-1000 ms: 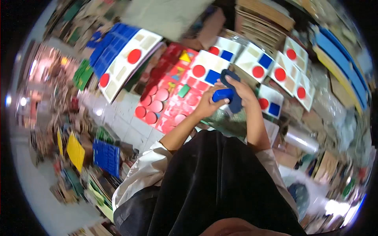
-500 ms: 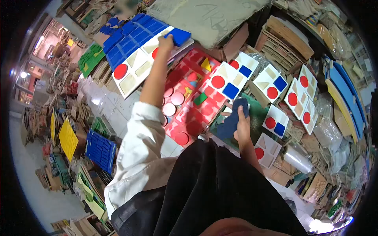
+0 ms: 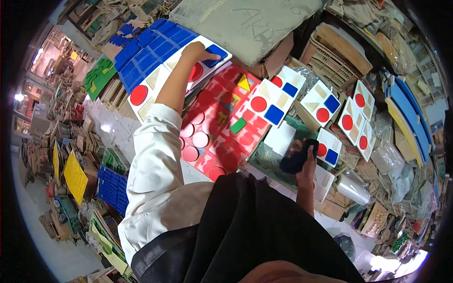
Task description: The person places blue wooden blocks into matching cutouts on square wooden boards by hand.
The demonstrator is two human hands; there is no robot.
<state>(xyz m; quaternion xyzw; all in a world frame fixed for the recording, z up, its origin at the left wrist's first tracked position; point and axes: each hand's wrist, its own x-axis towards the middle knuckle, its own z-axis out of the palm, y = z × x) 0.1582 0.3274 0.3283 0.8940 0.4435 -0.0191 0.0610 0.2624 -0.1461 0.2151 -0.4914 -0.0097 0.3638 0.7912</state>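
Observation:
My left hand (image 3: 197, 53) reaches to a white puzzle board (image 3: 228, 53) at the upper middle. Its thumb lies stretched across a blue square (image 3: 214, 55), which sits within the board's white border. A red disc (image 3: 196, 72) rests in the same board below my wrist. My other fingers there are partly hidden. Lower right, my right hand (image 3: 307, 165) is closed round a dark blue cloth (image 3: 295, 159), above a green crate (image 3: 262, 158) with a white block (image 3: 281, 137) in it.
Blue squares (image 3: 153, 49) lie in rows left of the board. Several white boards with red discs (image 3: 258, 104) stand to the right. A red sheet (image 3: 226, 137) holds pink-topped discs (image 3: 200, 139), a green rectangle (image 3: 238, 125) and a yellow triangle (image 3: 244, 83).
The blue square, earlier tilted in my left fingers over the board, now lies flat in it. My right hand has moved right and down with the cloth, uncovering the white block.

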